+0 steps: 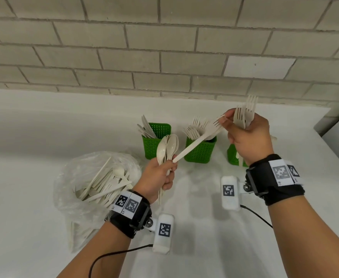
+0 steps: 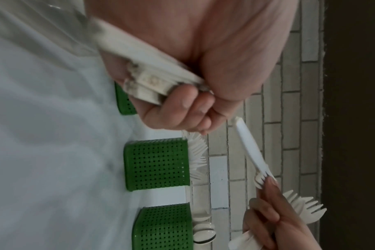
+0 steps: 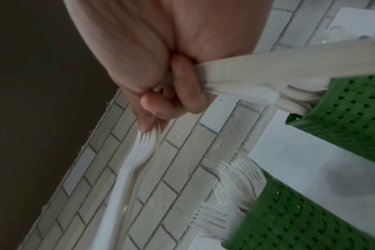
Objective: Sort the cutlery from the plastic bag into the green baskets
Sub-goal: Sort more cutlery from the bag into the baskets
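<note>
A bundle of cream spoons (image 1: pixel 167 149) is gripped by the handles in the left hand (image 1: pixel 159 178), bowls pointing up, the fingers curled tight round them above the white counter (image 1: pixel 34 137). A single fork (image 1: pixel 199 138) is held between the two hands: its handle end is pinched at the left hand's thumb and forefinger, and its tines are pinched by the fingertips (image 1: pixel 223 122) of the right hand (image 1: pixel 249 137). A bunch of forks (image 1: pixel 246 113) is also clamped in the right hand, tines upward. Three green baskets are lined up behind the hands near the brick wall (image 1: pixel 164 47): the left basket (image 1: pixel 158 142) is filled with knives, the middle basket (image 1: pixel 200 151) with forks, and the right basket (image 1: pixel 233 155) is largely hidden by the right wrist, with spoon bowls seen at its rim in the left wrist view. The clear plastic bag (image 1: pixel 88 177) is seen lying open on the counter to the left, with mixed cutlery left inside.
</note>
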Available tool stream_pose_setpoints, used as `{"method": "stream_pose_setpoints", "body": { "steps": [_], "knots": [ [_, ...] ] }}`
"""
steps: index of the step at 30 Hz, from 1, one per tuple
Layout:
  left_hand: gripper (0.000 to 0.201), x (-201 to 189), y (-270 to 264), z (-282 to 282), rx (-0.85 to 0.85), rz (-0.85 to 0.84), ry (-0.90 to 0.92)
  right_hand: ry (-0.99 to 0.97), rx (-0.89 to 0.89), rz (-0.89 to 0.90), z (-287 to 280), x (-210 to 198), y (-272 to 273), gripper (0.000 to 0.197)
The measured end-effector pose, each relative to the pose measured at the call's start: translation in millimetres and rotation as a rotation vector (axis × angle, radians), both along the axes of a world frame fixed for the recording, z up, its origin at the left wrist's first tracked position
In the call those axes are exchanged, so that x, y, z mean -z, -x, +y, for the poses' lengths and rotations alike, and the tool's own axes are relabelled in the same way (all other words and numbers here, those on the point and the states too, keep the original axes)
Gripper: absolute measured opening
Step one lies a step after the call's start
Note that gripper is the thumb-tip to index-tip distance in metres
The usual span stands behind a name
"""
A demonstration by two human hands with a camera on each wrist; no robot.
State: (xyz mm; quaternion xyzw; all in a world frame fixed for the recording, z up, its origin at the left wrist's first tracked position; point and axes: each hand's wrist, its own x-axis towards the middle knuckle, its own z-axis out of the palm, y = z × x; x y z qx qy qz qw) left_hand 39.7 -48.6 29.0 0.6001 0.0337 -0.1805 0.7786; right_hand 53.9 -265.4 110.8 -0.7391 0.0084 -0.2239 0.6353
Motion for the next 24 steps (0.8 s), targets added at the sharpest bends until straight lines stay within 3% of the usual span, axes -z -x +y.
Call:
{"method": "stream_pose_setpoints", "body": {
  "steps": [6, 12, 18, 24],
  "knots": [
    [0.015, 2, -4, 8, -0.010, 0.102, 0.177, 0.045, -0.061, 0.015, 3, -5, 4, 0.015],
    [0.031, -13, 6, -5, 0.253, -0.003, 0.195, 0.154, -0.222, 0.075, 27, 3, 7, 0.012],
    [0.025, -12, 7, -8, 0.173, -0.066, 0.161, 0.115, -0.229, 0.078, 24, 10, 4, 0.004],
    [0.030, -13, 11, -18, 0.073, -0.220, 0.005, 0.129, -0.120, 0.077, 30, 15, 2, 0.006]
  ]
}}
